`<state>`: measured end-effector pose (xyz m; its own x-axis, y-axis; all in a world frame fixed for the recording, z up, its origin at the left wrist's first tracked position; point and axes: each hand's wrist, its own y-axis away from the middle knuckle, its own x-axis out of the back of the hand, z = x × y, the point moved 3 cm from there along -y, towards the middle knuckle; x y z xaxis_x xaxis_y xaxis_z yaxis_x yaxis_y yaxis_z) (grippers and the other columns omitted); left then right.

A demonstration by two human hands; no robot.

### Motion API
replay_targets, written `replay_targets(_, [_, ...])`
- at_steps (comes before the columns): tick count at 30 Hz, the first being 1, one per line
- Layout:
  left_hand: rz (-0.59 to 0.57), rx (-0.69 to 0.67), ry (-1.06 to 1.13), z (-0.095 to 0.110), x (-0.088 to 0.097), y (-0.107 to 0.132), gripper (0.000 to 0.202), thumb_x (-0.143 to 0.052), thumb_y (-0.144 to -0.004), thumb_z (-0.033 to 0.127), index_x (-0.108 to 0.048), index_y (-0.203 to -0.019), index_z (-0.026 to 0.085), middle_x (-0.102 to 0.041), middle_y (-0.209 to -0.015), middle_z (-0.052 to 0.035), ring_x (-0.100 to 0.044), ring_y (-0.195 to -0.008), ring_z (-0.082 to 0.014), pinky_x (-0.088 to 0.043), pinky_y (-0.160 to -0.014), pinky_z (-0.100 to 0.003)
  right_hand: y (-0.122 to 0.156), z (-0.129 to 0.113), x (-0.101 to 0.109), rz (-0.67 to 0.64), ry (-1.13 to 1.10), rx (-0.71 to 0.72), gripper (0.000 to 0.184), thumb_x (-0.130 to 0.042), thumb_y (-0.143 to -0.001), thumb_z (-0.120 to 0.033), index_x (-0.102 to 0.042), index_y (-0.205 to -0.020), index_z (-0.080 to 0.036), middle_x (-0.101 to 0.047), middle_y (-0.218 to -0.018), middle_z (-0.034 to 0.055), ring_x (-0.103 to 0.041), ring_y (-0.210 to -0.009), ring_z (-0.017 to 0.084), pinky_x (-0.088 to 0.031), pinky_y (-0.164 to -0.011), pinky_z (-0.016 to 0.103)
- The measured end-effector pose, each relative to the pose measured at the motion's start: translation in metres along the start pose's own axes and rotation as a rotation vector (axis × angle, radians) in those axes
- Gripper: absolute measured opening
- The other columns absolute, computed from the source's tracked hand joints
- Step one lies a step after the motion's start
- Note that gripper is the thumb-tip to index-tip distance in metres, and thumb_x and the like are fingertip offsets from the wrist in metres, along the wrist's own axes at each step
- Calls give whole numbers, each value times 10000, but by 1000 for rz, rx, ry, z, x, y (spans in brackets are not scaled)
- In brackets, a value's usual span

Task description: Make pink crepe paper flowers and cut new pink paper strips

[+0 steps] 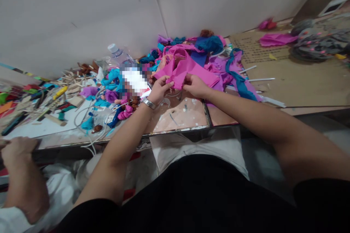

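Both hands grip the near edge of a bright pink sheet of crepe-like paper point(183, 70), held just above the table's front part. My left hand point(158, 89), with a metal watch on its wrist, pinches the sheet's left side between thumb and fingers. On the right side of the same edge, my right hand point(195, 85) has its fingers closed on the sheet. Beyond the sheet lies a heap of pink, purple and blue crumpled pieces point(209, 44). Left of my left hand, a phone-like bright, pixelated object point(136, 81) leans among them.
A clear bottle with a white cap point(120, 54) stands behind the heap. Wooden scraps, a hammer point(56, 119) and a yellow cutter point(59, 93) lie left. Flattened cardboard point(273, 83) covers the right, with thin white strips on it. Another person's hand point(20, 149) rests at lower left.
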<state>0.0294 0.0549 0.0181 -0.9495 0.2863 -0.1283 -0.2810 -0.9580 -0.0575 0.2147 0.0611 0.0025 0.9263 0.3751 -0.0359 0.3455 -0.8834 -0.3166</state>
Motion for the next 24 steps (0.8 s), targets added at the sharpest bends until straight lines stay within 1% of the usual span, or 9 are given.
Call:
replay_targets(3, [-38,-18,-2,2,-2,2,580,-1027,-625,457,-625,-946,190,-682,-762,51,-624,-576,-60,-534,-570,-170,-2,1,1,61,-105,-45,200,-652,-583,-141,-578,-756,-209,-593,-683,-69,-540,-664,119,-447,-647,245])
replay_targets(8, [-91,-61,-40,4,-5,3,558,-1013,-663,482,-602,-899,188,-664,-694,49,-626,-580,-72,-520,-578,-174,-2,1,2,97,-270,-97,223,-688,-601,-118,-578,-770,-213,-586,-658,-83,-513,-571,89,-436,-576,219])
replay_targets(14, [-95,-70,-62,4,-5,3,571,-1013,-658,501,-618,-926,186,-677,-714,39,-632,-584,-76,-524,-581,-179,-1,3,1,100,-302,-186,271,-740,-640,-100,-625,-865,-198,-657,-747,-60,-589,-616,104,-506,-597,226])
replay_targets(18, [-112,-72,-67,3,-4,2,580,-1017,-662,493,-607,-939,190,-671,-708,41,-624,-577,-78,-525,-578,-183,1,2,0,107,-341,-248,262,-796,-683,-150,-615,-866,-197,-649,-726,-61,-596,-606,111,-534,-601,245])
replay_targets(20, [-114,-74,-68,1,-2,1,585,-1022,-658,490,-608,-946,194,-669,-716,46,-632,-582,-81,-530,-583,-188,2,-2,0,108,-370,-255,319,-864,-668,-199,-600,-847,-200,-640,-720,-65,-597,-614,107,-531,-597,239])
replay_targets(22, [-122,-69,-69,-1,-1,1,590,-1024,-658,487,-618,-972,197,-686,-754,41,-660,-608,-92,-549,-600,-199,2,-5,0,106,-390,-255,402,-928,-617,-240,-588,-828,-198,-637,-717,-69,-595,-616,98,-525,-593,229])
replay_targets(24, [-132,-70,-72,-2,-1,0,572,-1016,-679,471,-626,-997,197,-700,-785,34,-677,-629,-101,-564,-620,-212,3,-8,0,108,-394,-259,447,-956,-572,-261,-590,-820,-196,-634,-696,-73,-586,-597,90,-514,-580,221])
